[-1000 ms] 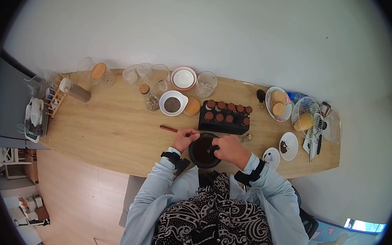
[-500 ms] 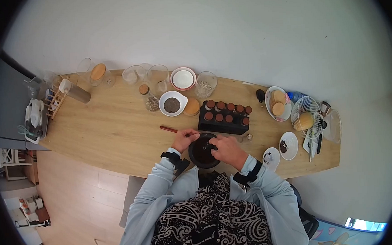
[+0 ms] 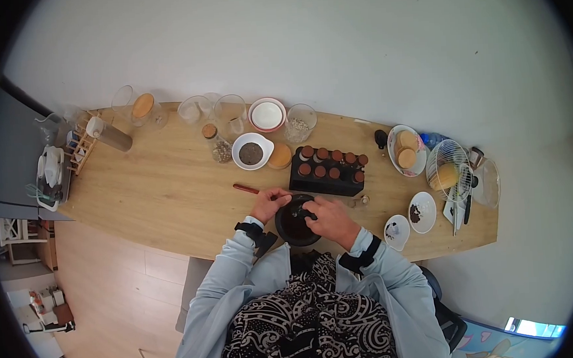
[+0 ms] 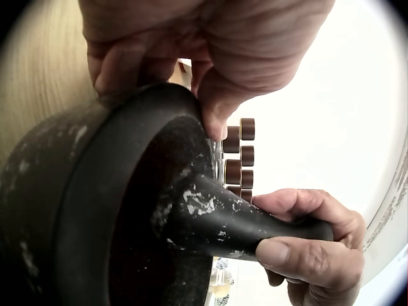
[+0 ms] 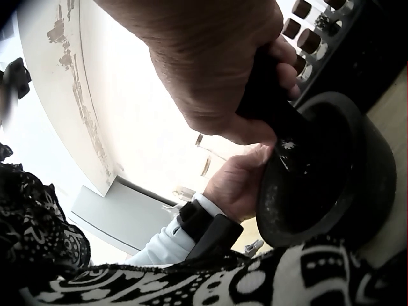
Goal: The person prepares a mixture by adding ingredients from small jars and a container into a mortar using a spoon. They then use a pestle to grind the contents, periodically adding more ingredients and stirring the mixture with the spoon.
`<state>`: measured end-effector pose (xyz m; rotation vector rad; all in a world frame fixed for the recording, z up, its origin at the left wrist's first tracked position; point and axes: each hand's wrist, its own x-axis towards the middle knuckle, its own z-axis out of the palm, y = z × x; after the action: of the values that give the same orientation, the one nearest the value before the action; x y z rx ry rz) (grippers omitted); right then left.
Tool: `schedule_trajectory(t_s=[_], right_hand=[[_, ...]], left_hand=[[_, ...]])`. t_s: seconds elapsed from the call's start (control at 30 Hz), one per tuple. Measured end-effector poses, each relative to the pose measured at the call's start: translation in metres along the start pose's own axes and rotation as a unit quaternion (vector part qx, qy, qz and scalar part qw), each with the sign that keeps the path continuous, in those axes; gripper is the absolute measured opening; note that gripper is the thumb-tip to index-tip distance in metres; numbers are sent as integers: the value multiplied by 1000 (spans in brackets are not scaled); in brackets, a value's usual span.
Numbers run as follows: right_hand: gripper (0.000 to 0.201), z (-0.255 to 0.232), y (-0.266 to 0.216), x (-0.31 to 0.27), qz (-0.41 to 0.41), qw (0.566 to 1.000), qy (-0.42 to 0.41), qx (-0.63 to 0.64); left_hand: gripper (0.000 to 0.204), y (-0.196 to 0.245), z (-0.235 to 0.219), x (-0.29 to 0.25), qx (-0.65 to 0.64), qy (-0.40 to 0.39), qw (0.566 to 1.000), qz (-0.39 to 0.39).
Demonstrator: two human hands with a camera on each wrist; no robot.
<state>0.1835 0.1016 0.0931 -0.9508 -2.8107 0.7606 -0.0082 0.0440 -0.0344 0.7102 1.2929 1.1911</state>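
Note:
A black mortar [image 3: 286,234] stands at the table's near edge, its inside dark. The right hand [image 3: 332,221] grips the handle of a black pestle [image 4: 220,220], whose lower end is inside the mortar; pale smudges mark its surface. In the left wrist view the right thumb and fingers wrap the pestle's narrow end. The left hand [image 3: 269,205] holds the mortar's rim, thumb at the rim and fingers on the outer side [image 4: 150,44]. What lies at the mortar's bottom is too dark to tell.
Behind the mortar stands a black rack [image 3: 326,180] of brown-capped jars. A red-handled tool [image 3: 246,189] lies left of it. White bowls [image 3: 422,213] stand right, another bowl [image 3: 252,151] with dark grains behind, glass jars [image 3: 301,123] by the wall, and a wire basket [image 3: 448,171] far right.
The right hand has shifted slightly left with the pestle, whose position in the mortar differs. The left hand has stayed at the rim.

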Motion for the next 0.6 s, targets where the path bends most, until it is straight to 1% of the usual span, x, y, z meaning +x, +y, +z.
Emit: schedule_trajectory(t_s=[0.07, 0.13, 0.17, 0.23, 0.27, 0.33, 0.37, 0.43, 0.47, 0.53, 0.57, 0.6], right_hand=[[24, 7, 1, -1, -14, 1000, 16, 16], [23, 9, 7, -2, -84, 991, -35, 99], [23, 6, 10, -3, -84, 991, -36, 98], [22, -3, 17, -2, -91, 988, -111, 64], [22, -7, 17, -1, -91, 988, -111, 63], [21, -13, 13, 0, -46, 992, -108, -50], [21, -12, 9, 1, -46, 992, -108, -49], [21, -8, 0, 3, -10, 999, -9, -36], [21, -3, -1, 4, -11, 999, -9, -36], [23, 9, -1, 5, -55, 998, 1, 28], [23, 9, 1, 5, -56, 998, 1, 29], [24, 7, 4, 4, -79, 995, -39, 55]], left_hand=[[14, 0, -1, -2, -4, 1, 1000, -4], [14, 1, -1, -1, 0, -1, 1000, -3], [14, 1, -1, -1, -1, 0, 1000, -3], [14, 1, -1, -1, 4, 1, 1000, -3], [14, 1, -1, 0, 4, 0, 1000, -2], [14, 1, -1, -1, 5, 0, 1000, -5], [14, 1, -1, -2, 6, 0, 1000, -6], [14, 2, 0, -2, 3, 3, 1000, 3], [14, 3, 1, -2, 2, 3, 1000, 3], [14, 4, 0, -3, -10, -1, 1000, -1], [14, 4, 0, -3, -9, 1, 1000, -1], [14, 5, -1, -3, -6, 1, 1000, -5]])
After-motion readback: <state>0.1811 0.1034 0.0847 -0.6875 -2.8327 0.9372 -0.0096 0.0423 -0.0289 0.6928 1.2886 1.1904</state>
